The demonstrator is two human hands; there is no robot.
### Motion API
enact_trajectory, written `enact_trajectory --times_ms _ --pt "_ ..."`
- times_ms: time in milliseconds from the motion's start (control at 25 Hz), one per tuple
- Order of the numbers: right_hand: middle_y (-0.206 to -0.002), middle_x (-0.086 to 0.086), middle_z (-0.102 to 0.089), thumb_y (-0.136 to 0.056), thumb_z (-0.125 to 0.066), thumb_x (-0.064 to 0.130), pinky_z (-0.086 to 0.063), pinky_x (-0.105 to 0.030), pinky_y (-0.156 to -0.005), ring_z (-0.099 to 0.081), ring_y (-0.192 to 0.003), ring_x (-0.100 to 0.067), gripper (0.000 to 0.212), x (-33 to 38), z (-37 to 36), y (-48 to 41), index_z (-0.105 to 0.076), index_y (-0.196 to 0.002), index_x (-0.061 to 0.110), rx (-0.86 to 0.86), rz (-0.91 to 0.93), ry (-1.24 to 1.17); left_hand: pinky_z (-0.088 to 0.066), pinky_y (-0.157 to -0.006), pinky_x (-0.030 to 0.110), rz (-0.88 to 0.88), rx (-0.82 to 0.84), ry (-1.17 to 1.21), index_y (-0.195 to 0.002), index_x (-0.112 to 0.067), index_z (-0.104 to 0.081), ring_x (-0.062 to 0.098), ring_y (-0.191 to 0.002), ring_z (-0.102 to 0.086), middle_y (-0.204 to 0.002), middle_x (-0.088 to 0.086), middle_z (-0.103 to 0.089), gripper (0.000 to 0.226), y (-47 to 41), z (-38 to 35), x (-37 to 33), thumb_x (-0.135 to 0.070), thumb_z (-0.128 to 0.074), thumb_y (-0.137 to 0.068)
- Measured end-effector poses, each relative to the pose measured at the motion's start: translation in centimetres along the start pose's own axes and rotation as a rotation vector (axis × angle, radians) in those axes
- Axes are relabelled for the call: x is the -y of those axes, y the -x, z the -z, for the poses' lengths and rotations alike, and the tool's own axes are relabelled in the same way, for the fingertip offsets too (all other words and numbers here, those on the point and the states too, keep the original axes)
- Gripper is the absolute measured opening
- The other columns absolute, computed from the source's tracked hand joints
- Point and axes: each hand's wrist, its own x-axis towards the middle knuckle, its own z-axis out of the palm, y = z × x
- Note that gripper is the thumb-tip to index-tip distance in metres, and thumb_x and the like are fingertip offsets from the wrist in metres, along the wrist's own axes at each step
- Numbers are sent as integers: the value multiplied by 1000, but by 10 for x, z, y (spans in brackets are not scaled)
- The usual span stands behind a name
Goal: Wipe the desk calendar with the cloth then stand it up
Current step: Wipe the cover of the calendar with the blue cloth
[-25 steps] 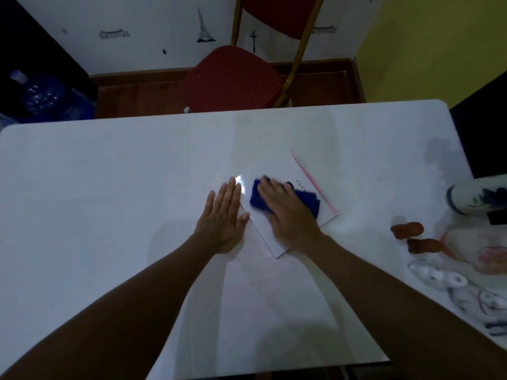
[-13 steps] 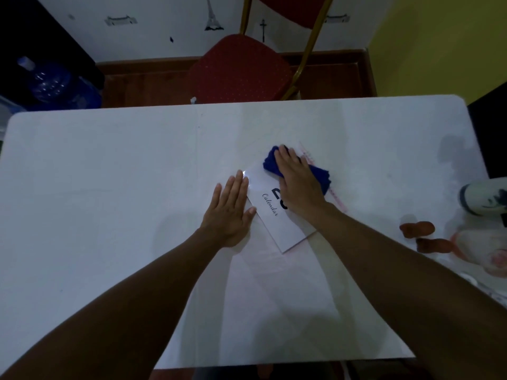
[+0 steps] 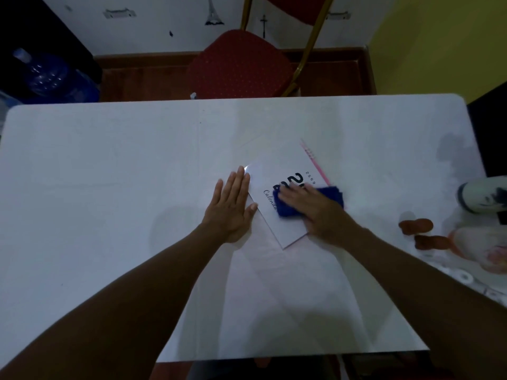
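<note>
A white desk calendar (image 3: pixel 279 171) with dark lettering and a pink spiral edge lies flat and turned diagonally on the white table (image 3: pixel 109 165). My right hand (image 3: pixel 315 209) presses a blue cloth (image 3: pixel 333 194) down on the calendar's near right part, covering some of the lettering. My left hand (image 3: pixel 230 204) lies flat, fingers together, on the table at the calendar's left edge, its fingertips touching that edge.
A red chair (image 3: pixel 238 64) stands behind the table's far edge. At the right edge lie two small brown objects (image 3: pixel 417 224), a white patterned vase on its side (image 3: pixel 482 196) and other pale items (image 3: pixel 491 248). A blue water bottle (image 3: pixel 46 75) stands on the floor, far left.
My right hand has slid the blue cloth from the calendar's far end back toward its near right part, uncovering more lettering. My left hand has stayed at the calendar's left edge.
</note>
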Motion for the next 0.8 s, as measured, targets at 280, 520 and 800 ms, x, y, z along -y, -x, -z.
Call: enact_trajectory --times_ms 280,520,800 --pt "-167 -5 -30 -92 -55 -8 -12 -47 -128 -23 -155 -28 73 24 -12 -78 -33 -159 10 -145 -351 -97 6 -123 47 2 30 -26 -153 -15 19 22 -150 21 -163 7 24 73 0 1 -1 -56 -6 -99" --pt "-165 3 -35 -93 -57 -6 -16 -39 -128 -24 -155 -16 71 52 -23 26 -38 -158 16 10 -76 -106 6 -123 47 7 42 -18 -154 -13 19 22 -150 22 -163 8 24 73 -1 3 -2 -55 -7 -99" --pt "-169 -6 -24 -90 -54 -10 -13 -43 -126 -21 -156 -27 78 4 10 -32 -26 -161 8 -7 -283 29 6 -123 47 7 22 -30 -154 -12 16 23 -151 18 -164 8 21 72 1 4 -3 -51 -13 -101"
